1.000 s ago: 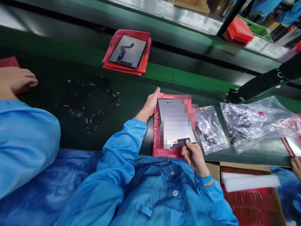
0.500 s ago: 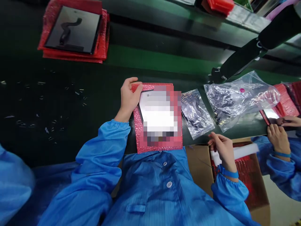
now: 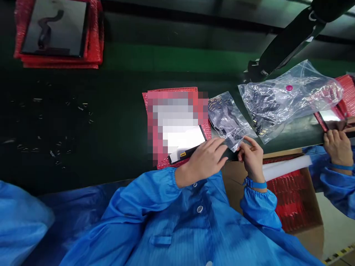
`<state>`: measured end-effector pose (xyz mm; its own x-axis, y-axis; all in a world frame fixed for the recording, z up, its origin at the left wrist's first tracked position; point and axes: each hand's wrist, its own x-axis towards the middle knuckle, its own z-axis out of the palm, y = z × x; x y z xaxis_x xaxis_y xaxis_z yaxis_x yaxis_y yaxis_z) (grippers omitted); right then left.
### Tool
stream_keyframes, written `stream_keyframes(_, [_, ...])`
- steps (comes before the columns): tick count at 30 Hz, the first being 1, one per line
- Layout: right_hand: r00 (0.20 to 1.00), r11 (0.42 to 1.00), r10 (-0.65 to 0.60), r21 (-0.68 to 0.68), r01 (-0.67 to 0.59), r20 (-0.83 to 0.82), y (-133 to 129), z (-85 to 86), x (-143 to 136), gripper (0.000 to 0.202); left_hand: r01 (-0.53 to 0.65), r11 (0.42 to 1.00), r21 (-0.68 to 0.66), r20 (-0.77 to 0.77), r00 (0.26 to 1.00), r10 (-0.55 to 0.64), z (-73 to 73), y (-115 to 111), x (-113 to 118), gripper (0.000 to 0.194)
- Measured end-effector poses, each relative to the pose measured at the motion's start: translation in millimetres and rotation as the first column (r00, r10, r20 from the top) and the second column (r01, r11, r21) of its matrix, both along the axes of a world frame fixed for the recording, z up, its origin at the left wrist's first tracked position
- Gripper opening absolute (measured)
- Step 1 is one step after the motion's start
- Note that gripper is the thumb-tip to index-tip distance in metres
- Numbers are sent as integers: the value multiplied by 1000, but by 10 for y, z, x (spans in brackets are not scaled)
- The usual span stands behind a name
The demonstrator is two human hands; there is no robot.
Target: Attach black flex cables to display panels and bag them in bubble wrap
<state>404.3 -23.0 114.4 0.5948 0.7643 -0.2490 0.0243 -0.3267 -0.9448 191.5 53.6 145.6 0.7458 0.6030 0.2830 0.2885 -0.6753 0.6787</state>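
Display panel (image 3: 183, 138), centre of the frame, on red bubble wrap (image 3: 207, 127). The left hand (image 3: 203, 159), half open and apparently empty, spans its lower right corner; careless lowering could scuff it. Right of centre, the right hand (image 3: 252, 155) pinches the small clear bag (image 3: 227, 118); hard tugging could tear it.

On the table (image 3: 119, 122): first panel (image 3: 183, 138), on a sleeve (image 3: 206, 129). Just right of first panel: inner bag (image 3: 229, 120); farther right, outer bag (image 3: 288, 94). Left: scattered parts (image 3: 80, 108). Behind, far left: second panel (image 3: 72, 24), on stacked sleeves (image 3: 94, 44). Right, before, below table level: carton (image 3: 312, 234), sleeve-like packets (image 3: 288, 199) inside.
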Motion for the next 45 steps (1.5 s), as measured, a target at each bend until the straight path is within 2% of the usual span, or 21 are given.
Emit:
stream_keyframes(4, [995,1000,4,-16,-2,100,67,-21,-72,52,63,994,86,-160,986,-48,-218,-260,187,31])
stream_keyframes(9, [948,986,94,-162,-46,304,134,0,-143,49,66,988,140,-232,972,-32,-376,-398,155,40])
stream_keyframes(13, [924,967,180,-235,-102,339,163,57,-119,50,48,978,204,-123,992,-23,-429,-452,68,39])
stream_keyframes(16, [951,956,207,-252,-148,228,155,148,-93,54,35,985,172,9,999,-37,-440,-492,-66,42])
stream_keyframes(18, [963,949,235,-245,-197,135,121,227,-78,57,-25,994,103,44,999,21,-446,-501,-214,43])
stream_keyframes(21, [967,949,248,-216,-229,62,31,350,-46,58,-235,972,18,4,972,235,-461,-471,-506,45])
stream_keyframes(24, [978,953,207,-223,-206,-21,-92,478,9,53,-479,878,9,-68,876,478,-474,-411,-805,52])
stream_keyframes(27, [973,953,181,-221,-209,-143,-237,623,78,49,-636,770,46,-104,764,637,-483,-378,-1021,63])
stream_keyframes(29, [962,966,187,-143,-217,-196,-334,722,118,48,-673,737,54,-121,729,674,-495,-383,-1100,71])
stream_keyframes(31, [946,972,227,-9,-235,-233,-414,807,143,49,-678,734,36,-129,726,676,-510,-402,-1132,74])
stream_keyframes(34, [910,935,341,183,-303,-236,-453,872,143,51,-677,736,0,-128,730,671,-523,-431,-1132,70])
stream_keyframes(36, [901,907,387,257,-333,-196,-393,854,110,52,-678,735,-12,-130,730,671,-520,-440,-1122,67])
stream_keyframes(39, [882,881,441,268,-390,-166,-142,731,-11,42,-672,740,-16,-133,735,665,-513,-445,-1106,63])
stream_keyframes(41, [825,840,532,243,-485,-190,112,602,-146,35,-668,744,-10,-131,738,661,-512,-447,-1094,62])
stream_keyframes(45, [683,714,699,172,-678,-212,600,352,-512,27,-686,727,28,-69,724,686,-482,-455,-1063,53])
